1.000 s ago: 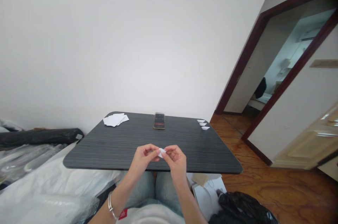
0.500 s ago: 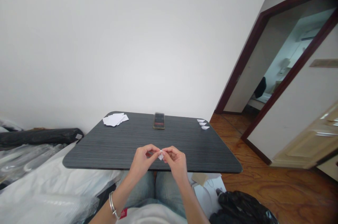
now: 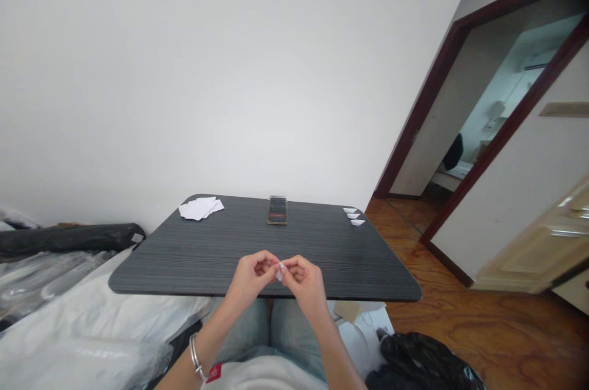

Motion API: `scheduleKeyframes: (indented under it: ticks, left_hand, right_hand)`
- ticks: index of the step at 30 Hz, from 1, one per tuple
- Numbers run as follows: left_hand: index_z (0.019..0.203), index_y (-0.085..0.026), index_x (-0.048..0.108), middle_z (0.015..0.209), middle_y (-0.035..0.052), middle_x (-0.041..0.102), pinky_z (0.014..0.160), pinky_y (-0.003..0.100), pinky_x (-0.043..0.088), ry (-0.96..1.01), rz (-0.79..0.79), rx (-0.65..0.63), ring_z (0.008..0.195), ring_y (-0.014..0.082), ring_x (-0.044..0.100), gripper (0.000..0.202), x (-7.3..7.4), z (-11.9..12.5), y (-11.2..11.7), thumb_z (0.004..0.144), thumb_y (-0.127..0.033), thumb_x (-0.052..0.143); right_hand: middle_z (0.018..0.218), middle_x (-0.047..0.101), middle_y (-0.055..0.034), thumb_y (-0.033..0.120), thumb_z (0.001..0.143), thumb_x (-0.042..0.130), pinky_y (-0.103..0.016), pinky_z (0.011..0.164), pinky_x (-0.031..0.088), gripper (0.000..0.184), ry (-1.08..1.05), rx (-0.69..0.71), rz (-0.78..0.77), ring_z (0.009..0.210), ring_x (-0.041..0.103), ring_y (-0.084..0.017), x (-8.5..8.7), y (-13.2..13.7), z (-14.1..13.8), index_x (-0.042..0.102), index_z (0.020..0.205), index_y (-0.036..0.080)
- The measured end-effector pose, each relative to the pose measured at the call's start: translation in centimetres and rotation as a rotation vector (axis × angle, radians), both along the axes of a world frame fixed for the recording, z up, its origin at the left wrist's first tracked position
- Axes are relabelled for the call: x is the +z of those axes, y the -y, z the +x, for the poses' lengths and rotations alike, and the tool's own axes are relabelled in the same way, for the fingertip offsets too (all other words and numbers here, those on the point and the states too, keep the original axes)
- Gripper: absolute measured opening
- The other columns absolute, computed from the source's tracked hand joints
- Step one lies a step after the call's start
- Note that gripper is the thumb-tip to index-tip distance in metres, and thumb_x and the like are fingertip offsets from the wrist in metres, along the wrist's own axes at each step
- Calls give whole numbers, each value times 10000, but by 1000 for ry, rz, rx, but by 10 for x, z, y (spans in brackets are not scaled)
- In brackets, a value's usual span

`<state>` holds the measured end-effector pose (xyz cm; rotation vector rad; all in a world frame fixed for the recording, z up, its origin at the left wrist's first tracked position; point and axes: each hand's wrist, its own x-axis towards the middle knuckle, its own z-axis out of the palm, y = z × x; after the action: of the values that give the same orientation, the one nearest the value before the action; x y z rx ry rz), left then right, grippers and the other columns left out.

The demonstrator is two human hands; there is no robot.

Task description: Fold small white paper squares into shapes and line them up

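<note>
Between my two hands, just above the table's front edge, is a small folded piece of white paper (image 3: 279,275). My left hand (image 3: 254,276) pinches it from the left with thumb and forefinger. From the other side my right hand (image 3: 304,279) pinches it the same way, and the fingertips of both hands nearly meet. The fingers hide most of its folds. At the far left of the dark table (image 3: 221,249) lies a loose pile of white paper sheets (image 3: 199,208). Several small folded white papers (image 3: 353,216) sit in a column at the far right.
A phone (image 3: 277,210) rests at the table's back middle, near the white wall (image 3: 276,71). Plastic-wrapped goods (image 3: 59,273) and a black roll (image 3: 69,238) lie left of the table. On the floor at right is a black plastic bag (image 3: 423,359); beyond stands a doorway (image 3: 427,114).
The fingertips have shifted slightly on the small paper, and less of it shows between them. Both hands stay in nearly the same place.
</note>
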<state>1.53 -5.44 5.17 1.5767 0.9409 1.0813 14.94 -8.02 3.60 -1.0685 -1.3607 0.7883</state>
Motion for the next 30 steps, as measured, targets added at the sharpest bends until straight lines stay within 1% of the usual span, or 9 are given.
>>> scheduleKeyframes:
  ticks: [3, 6, 11, 15, 19, 23, 27, 30]
  left_hand:
    - [687, -126, 583, 516, 4, 574, 465, 187, 392, -15, 9, -4, 463, 104, 514, 181, 1, 0, 0, 670, -305, 597]
    - [682, -133, 567, 505, -7, 558, 463, 185, 384, -27, 21, -6, 464, 104, 511, 161, 2, 0, 1, 673, -292, 590]
    - [674, -141, 537, 516, -18, 544, 461, 180, 374, -19, 26, -22, 471, 100, 508, 141, 2, 1, 1, 680, -275, 582]
    - [671, -143, 524, 519, -19, 541, 454, 177, 365, -33, 32, -28, 468, 99, 504, 146, 1, 1, 1, 684, -276, 581]
    - [682, -141, 534, 513, -20, 531, 453, 172, 356, -88, 78, -16, 472, 96, 490, 148, 0, 0, 2, 702, -284, 568]
    - [690, -140, 530, 560, -14, 540, 457, 169, 355, -102, 104, -19, 492, 92, 491, 153, -1, 0, 2, 718, -288, 556]
    - [692, -137, 513, 541, -23, 522, 463, 175, 369, -68, 63, -43, 486, 94, 495, 158, -1, 1, 1, 720, -287, 556]
    - [690, -135, 500, 535, -33, 510, 474, 180, 386, -10, 25, -55, 477, 87, 492, 150, 0, 1, 0, 714, -268, 566]
  right_hand:
    - [551, 647, -44, 317, 725, 578, -231, 471, 476, 182, 12, 16, -8, 497, 609, -155, 4, 3, 0, 614, 724, 139]
    - [532, 635, -31, 301, 724, 575, -225, 458, 463, 157, 55, -15, -3, 482, 600, -152, 3, 2, 0, 610, 706, 148]
    - [541, 622, -17, 258, 729, 555, -219, 461, 454, 110, 136, -39, 51, 486, 591, -144, 0, 0, 0, 599, 695, 164]
    - [563, 612, -11, 237, 734, 540, -213, 462, 452, 98, 191, -23, 94, 498, 584, -137, 3, 0, 2, 602, 696, 172]
    - [550, 583, 5, 206, 730, 529, -202, 449, 442, 87, 234, -37, 134, 471, 557, -120, 6, 2, 2, 586, 672, 177]
    - [571, 579, 9, 182, 729, 517, -192, 454, 448, 63, 248, -48, 148, 480, 559, -113, 6, 2, 0, 561, 684, 179]
    - [622, 602, -2, 172, 732, 507, -184, 466, 460, 47, 227, -34, 146, 514, 584, -115, 5, 3, 0, 554, 730, 172]
    - [616, 598, 0, 168, 736, 503, -189, 480, 464, 41, 213, -28, 136, 526, 589, -119, 4, 2, 1, 544, 729, 170]
